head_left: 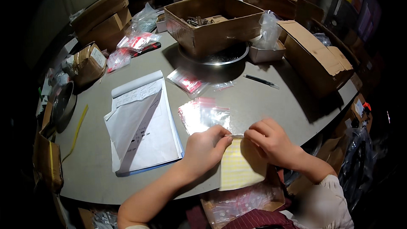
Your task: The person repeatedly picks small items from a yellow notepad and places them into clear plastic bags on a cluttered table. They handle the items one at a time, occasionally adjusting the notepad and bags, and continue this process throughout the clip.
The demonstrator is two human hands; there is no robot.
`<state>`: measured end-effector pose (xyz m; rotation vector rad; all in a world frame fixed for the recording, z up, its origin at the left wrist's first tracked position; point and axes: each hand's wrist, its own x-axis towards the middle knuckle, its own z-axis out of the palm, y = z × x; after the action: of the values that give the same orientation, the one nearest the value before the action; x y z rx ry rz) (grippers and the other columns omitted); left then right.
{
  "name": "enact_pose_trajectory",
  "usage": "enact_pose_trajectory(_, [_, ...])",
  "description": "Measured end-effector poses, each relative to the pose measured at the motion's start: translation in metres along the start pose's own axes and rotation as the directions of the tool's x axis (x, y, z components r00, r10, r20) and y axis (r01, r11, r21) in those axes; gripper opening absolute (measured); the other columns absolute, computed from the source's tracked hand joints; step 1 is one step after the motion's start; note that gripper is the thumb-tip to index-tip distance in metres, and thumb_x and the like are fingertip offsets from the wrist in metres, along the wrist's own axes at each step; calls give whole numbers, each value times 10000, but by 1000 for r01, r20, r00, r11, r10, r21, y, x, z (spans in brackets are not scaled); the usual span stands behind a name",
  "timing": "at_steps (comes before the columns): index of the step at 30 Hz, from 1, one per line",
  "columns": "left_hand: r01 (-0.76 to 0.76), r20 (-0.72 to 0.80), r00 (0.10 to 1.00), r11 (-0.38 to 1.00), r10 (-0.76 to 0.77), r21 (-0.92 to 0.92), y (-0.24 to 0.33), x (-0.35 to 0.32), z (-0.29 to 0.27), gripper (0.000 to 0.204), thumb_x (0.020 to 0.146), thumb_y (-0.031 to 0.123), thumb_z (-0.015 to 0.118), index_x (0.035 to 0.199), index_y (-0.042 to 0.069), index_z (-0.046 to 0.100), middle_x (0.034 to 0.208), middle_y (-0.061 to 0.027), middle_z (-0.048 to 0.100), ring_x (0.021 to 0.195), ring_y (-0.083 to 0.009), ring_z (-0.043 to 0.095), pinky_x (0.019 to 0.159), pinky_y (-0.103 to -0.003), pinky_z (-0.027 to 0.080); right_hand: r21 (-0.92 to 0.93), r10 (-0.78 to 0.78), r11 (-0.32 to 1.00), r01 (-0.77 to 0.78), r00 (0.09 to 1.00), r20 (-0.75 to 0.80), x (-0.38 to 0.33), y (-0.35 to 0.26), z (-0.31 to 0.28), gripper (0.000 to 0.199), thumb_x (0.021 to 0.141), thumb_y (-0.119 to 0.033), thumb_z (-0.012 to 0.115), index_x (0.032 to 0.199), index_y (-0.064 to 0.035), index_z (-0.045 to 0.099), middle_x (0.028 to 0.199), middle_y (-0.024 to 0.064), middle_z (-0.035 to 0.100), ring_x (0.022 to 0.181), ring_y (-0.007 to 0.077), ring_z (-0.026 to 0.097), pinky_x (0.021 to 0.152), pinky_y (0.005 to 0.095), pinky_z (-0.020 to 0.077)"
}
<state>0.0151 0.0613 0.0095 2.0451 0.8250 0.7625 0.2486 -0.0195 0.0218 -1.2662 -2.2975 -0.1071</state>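
At the table's near edge, a pale yellow sheet with rows of lighter stripes, like a sheet of labels (237,165), hangs from both hands. My left hand (207,146) is closed, thumb and forefinger pinching its top left corner. My right hand (271,142) is closed too, its fingers bent over the top right part; its fingertips are partly hidden. A thin whitish strip shows along the top edge between the hands. Just beyond lie several clear zip bags (203,114) with red edges. Left of my left hand is a paper pad (157,144), its top page curled over.
An open cardboard box (190,36) with metal parts sits on a round metal pan (237,55). A black pen (260,80) lies to the right, near a tall carton (313,59). A yellow strap (77,131) lies left. Below the edge is a box of small bags (237,205).
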Motion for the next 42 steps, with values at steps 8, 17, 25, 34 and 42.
enact_pose_trajectory(8, [-360,-25,908,809,419,465,-4,-14,18,227,835,34,661,1054,-20,637,1160,-252,667,1098,-409,621,963,-460,516,596,339,713,-369,926,168,33,28,-25,171,949,-151,726,1012,4,688,887,74,693,797,140,623,741,300,515])
enact_pose_trajectory(17, [-454,111,879,739,465,499,-11,-23,32,363,752,30,632,1088,-105,615,1236,-328,646,1245,-468,589,1131,-498,442,320,251,839,-441,834,491,88,59,36,230,932,-191,730,1041,2,669,821,117,699,724,203,650,677,346,510])
enact_pose_trajectory(25, [-342,42,920,743,390,575,-20,-18,29,338,781,76,620,1068,-102,603,1304,-389,599,1280,-509,563,1190,-542,371,-74,373,923,-377,834,407,94,69,15,291,906,-250,803,997,-12,661,831,167,698,770,334,681,689,421,521])
enact_pose_trajectory(34, [-379,130,923,801,361,463,-16,-18,33,331,780,68,626,1069,-85,581,1205,-359,608,1242,-502,562,1177,-539,379,391,136,878,-276,927,348,96,50,42,150,904,-67,715,1015,-13,630,880,117,693,777,228,665,719,356,537])
enact_pose_trajectory(42, [-442,-70,874,848,480,292,-9,-10,20,217,877,65,660,1063,-41,626,1063,-213,680,1116,-389,650,1066,-504,458,91,242,959,-269,942,233,77,71,32,384,885,-307,819,1128,-59,654,1052,141,606,1018,325,582,876,426,469])
